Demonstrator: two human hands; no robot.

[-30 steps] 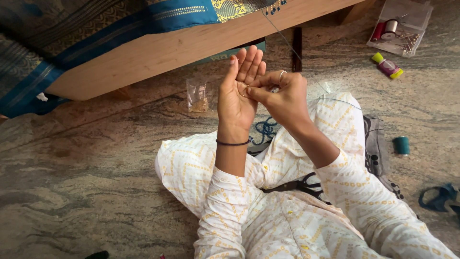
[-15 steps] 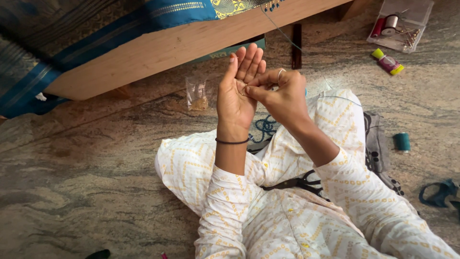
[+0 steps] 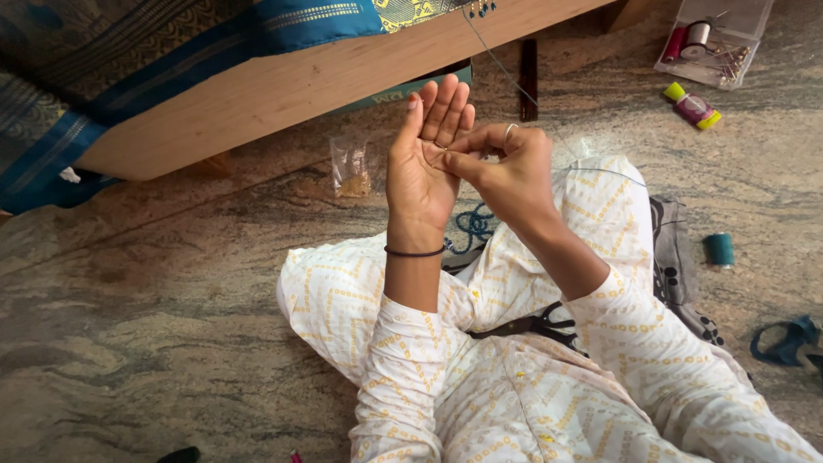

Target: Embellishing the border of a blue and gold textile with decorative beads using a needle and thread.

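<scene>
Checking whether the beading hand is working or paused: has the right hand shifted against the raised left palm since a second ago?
No. The right hand still pinches at the left hand, below the wooden frame.

The thread is thin and grey. It runs tight in a straight slanted line from the edge of the blue cloth on the wooden frame down to the right hand. The finger and thumb of this hand pinch its lower end against the palm of the left hand, which stands upright and flat. If a needle is there, it is too small to see.
</scene>
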